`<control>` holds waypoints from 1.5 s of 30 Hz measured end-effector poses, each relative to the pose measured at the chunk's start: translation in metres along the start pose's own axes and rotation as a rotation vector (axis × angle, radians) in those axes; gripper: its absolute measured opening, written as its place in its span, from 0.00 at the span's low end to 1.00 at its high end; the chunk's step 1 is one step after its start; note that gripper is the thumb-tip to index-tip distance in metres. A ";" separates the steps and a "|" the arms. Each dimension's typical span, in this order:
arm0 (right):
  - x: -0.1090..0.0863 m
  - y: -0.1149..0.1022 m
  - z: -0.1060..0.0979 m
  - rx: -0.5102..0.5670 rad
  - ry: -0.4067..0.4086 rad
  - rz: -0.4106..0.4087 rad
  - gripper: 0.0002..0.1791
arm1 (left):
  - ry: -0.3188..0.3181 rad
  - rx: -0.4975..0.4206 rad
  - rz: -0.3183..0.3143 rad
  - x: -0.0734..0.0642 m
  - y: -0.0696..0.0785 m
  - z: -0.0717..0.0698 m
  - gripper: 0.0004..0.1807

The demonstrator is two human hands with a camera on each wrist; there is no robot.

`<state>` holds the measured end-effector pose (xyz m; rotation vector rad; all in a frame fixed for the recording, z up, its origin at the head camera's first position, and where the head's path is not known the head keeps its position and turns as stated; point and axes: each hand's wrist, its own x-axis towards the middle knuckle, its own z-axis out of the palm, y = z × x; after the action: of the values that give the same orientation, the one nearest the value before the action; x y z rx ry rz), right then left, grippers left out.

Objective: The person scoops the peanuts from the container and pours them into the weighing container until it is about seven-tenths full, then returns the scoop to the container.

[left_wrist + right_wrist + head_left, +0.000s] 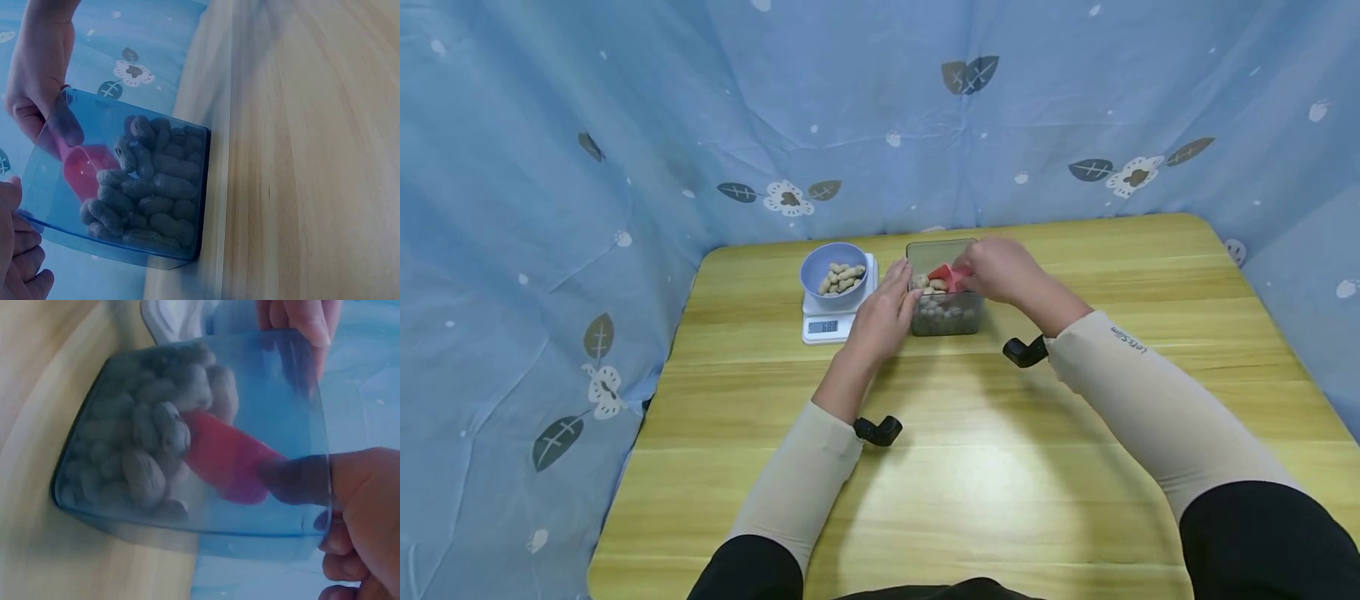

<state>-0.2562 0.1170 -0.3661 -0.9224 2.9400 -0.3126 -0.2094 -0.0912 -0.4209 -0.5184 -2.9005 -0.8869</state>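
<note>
The red scoop point(953, 278) was inside the see-through box point(934, 252), its mouth against the upper peanuts point(934, 285), and the box stood on the desk point(992, 475) just beside a white scale point(817, 308). Scooping well there seemed to call for a low, slanting push into the heap, then a slow tilt to level the mouth before lifting, since the knobbly shells looked likely to roll off a shallow load. The walls left little room round the knuckles, so a lift straight up past the rim looked safer than a sideways drag, which could have tipped the box. The right hand point(1000, 268) had its fingers pinched on the handle of the scoop, the thumb within the box and visible through its wall. The left hand point(882, 310) held nothing in its grasp: its fingers were fairly straight, the thumb spread apart, and they touched the box's left side near the rim, where light, even pressure seemed enough to steady it. The scale carried a lilac bowl point(812, 271) with peanuts in it.
</note>
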 end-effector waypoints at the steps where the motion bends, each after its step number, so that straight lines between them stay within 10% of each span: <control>1: 0.001 0.000 0.002 0.013 0.002 0.004 0.08 | 0.004 -0.004 0.001 0.000 -0.001 0.000 0.31; 23: -0.004 -0.008 0.011 0.106 0.116 0.156 0.12 | 0.020 -0.031 -0.012 0.001 0.001 0.000 0.31; 45: -0.040 0.033 0.026 0.722 0.164 0.354 0.28 | 0.009 -0.031 -0.015 -0.003 -0.001 0.003 0.32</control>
<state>-0.2393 0.1617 -0.3995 -0.2837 2.6763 -1.3432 -0.2066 -0.0914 -0.4242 -0.4946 -2.8905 -0.9350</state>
